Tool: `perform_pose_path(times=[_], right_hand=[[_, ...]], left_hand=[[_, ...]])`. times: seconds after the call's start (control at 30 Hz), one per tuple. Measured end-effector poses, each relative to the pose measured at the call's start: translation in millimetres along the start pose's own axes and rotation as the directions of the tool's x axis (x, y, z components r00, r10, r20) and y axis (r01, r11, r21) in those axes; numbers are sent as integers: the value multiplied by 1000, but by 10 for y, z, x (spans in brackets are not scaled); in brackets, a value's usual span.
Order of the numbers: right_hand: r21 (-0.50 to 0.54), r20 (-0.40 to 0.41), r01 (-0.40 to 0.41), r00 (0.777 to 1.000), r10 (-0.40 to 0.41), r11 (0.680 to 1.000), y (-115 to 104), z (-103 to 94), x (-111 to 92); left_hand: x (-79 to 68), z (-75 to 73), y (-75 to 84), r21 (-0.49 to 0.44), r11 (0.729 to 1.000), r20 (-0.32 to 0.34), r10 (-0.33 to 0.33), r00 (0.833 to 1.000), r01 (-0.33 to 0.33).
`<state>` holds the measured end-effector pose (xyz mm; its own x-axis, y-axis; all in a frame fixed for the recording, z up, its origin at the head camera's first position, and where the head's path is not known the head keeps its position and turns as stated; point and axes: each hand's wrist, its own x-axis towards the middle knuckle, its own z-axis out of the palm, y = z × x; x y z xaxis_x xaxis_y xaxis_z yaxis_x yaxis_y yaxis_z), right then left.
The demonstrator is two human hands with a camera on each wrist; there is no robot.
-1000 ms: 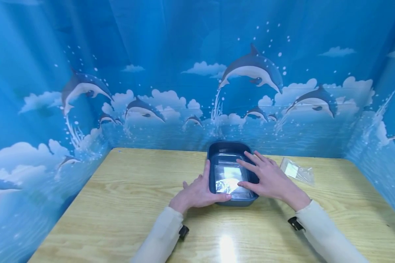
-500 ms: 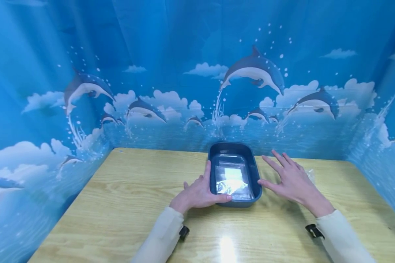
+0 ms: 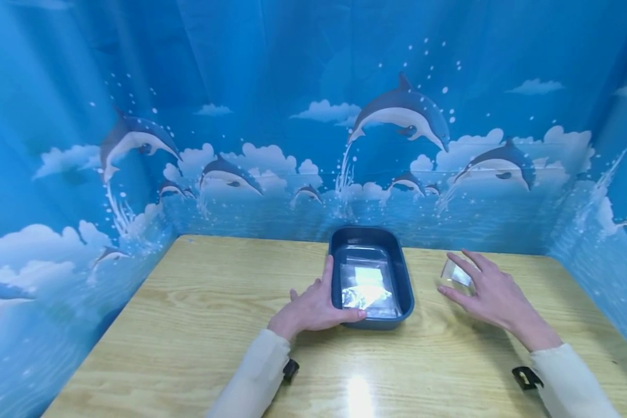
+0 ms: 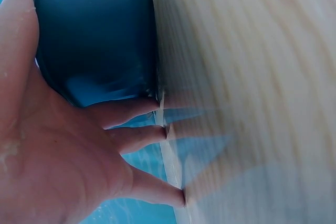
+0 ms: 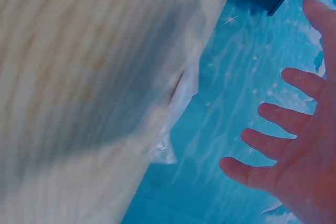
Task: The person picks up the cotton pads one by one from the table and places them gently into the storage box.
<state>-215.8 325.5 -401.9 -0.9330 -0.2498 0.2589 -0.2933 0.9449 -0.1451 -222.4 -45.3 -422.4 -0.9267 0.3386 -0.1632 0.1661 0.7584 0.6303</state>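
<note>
A dark blue rectangular tray [image 3: 409, 293] stands on the table near its back edge. In it lies a clear plastic bag with a white label [image 3: 367, 277]. My left hand [image 3: 310, 309] rests at the tray's near left corner, thumb along the near rim and index finger up the left side. Its other fingertips meet the tabletop in the left wrist view. To the right, my right hand [image 3: 493, 295] hovers with spread fingers over a second clear bag with a white label [image 3: 458, 274], partly hidden behind them. The right wrist view shows this bag [image 5: 182, 95] below the fingers, apart from them.
A light wooden table [image 3: 230, 290] carries everything. Behind it and at both sides hangs a blue curtain [image 3: 271, 116] printed with dolphins and clouds. Black straps sit on both sleeves.
My right hand has moved right, from above the tray to over the bag on the table. The left hand and tray have stayed nearly still.
</note>
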Motion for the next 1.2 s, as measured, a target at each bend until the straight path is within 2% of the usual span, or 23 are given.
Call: perform_pose_path(times=[0.2,0.6,1.2], right_hand=[[76,53,-91,995,87,993,114,-23,-15],[162,97,-151,986,136,975,316,23,-69],[115,186,-284,948,260,952,483,76,115]], left_hand=[[3,-1,10,-6,1000,-3,-3,1000,3],[2,1,11,4,1000,2,-8,1000,8],[4,-4,11,-2,1000,19,-26,999,27]])
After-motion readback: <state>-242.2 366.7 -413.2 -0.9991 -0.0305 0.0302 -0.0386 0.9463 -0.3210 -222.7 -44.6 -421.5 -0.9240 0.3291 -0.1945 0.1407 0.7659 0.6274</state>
